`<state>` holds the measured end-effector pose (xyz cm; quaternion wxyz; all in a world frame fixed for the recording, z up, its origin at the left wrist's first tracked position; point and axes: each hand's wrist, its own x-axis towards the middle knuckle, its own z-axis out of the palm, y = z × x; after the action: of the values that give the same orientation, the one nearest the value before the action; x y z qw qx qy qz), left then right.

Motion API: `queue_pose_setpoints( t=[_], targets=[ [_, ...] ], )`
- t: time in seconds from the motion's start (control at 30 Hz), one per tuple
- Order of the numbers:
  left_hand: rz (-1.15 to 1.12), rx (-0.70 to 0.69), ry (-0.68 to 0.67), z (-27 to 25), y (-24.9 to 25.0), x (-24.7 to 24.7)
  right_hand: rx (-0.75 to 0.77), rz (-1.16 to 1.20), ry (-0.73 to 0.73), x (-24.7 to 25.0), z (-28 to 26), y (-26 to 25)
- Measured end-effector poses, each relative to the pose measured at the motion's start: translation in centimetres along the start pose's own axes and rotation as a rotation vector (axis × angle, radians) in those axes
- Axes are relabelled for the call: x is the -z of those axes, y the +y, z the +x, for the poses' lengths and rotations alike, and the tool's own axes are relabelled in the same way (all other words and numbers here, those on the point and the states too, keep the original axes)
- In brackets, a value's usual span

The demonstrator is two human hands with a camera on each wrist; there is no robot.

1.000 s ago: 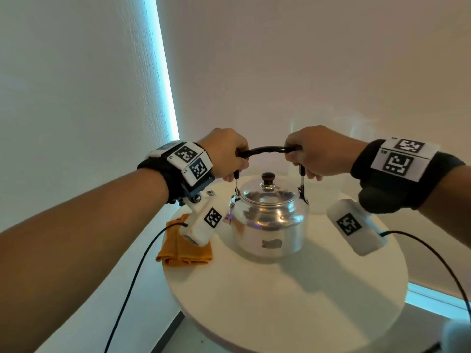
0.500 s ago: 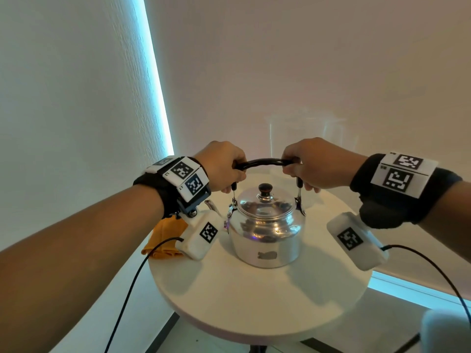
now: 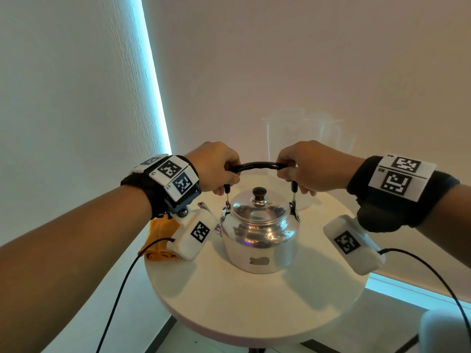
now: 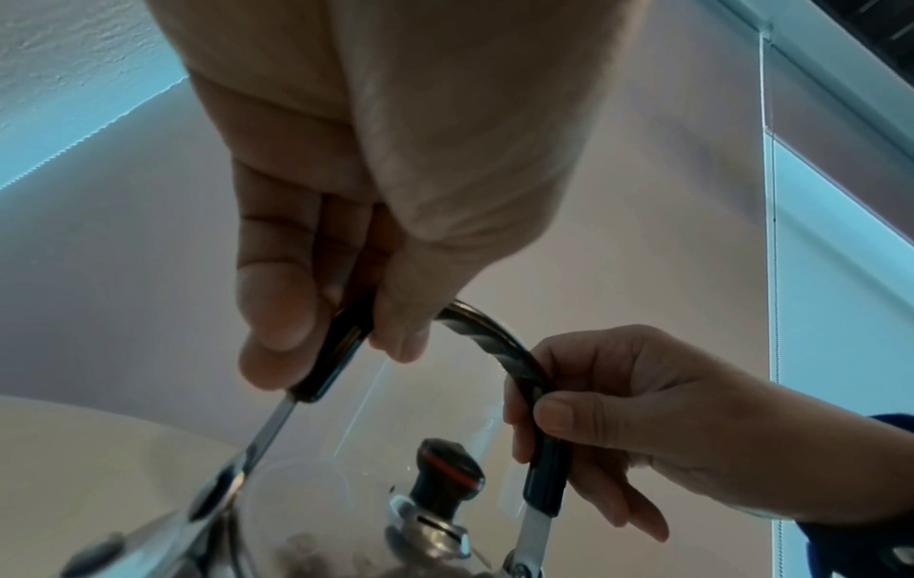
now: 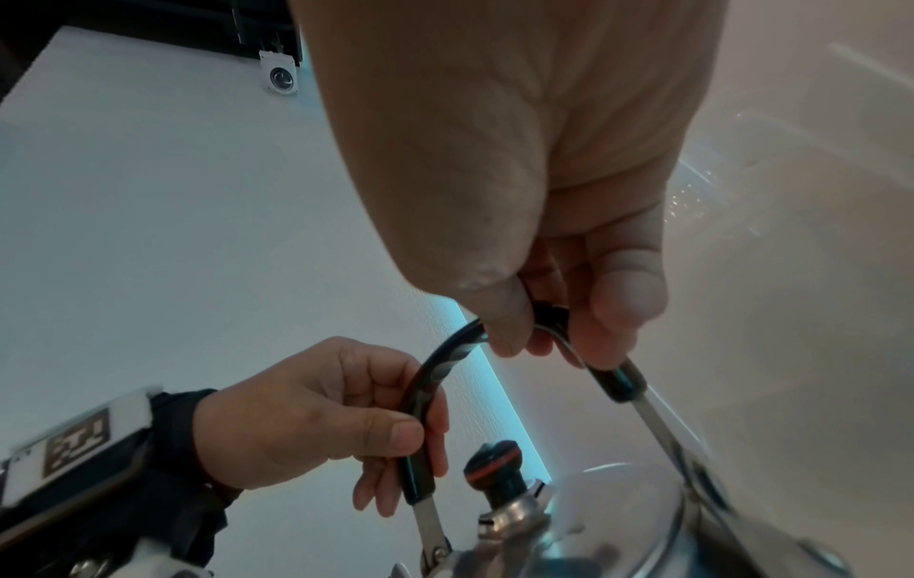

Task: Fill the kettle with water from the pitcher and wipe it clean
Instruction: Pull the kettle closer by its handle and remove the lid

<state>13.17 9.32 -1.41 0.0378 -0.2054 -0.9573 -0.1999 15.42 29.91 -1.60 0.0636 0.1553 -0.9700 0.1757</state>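
Note:
A shiny metal kettle (image 3: 260, 238) with its lid on and a dark knob (image 3: 259, 192) stands on the round white table (image 3: 254, 309). Its black arched handle (image 3: 257, 165) is upright. My left hand (image 3: 215, 169) grips the handle's left end and my right hand (image 3: 305, 169) grips the right end. Both wrist views show fingers and thumbs curled round the kettle handle (image 4: 504, 352) (image 5: 430, 387). A clear pitcher (image 3: 305, 138) stands behind the kettle, faint against the wall. An orange cloth (image 3: 159, 238) lies at the table's left edge, partly hidden by my left wrist camera.
The table sits in a corner, with walls close on the left and behind. Black cables (image 3: 122, 289) hang from both wrist cameras. The near part of the table top is bare.
The head view has pulled back and tilted, so the table appears smaller and lower. Both hands keep their grip on the kettle handle; the kettle stays on the table.

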Motion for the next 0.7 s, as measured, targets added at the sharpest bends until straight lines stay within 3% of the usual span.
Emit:
queue_pose_setpoints(
  t=[0.7],
  targets=[
    [-0.144, 0.089, 0.002, 0.7, -0.4, -1.0, -0.025, 0.169, -0.019, -0.4, 1.3, 1.0]
  ],
)
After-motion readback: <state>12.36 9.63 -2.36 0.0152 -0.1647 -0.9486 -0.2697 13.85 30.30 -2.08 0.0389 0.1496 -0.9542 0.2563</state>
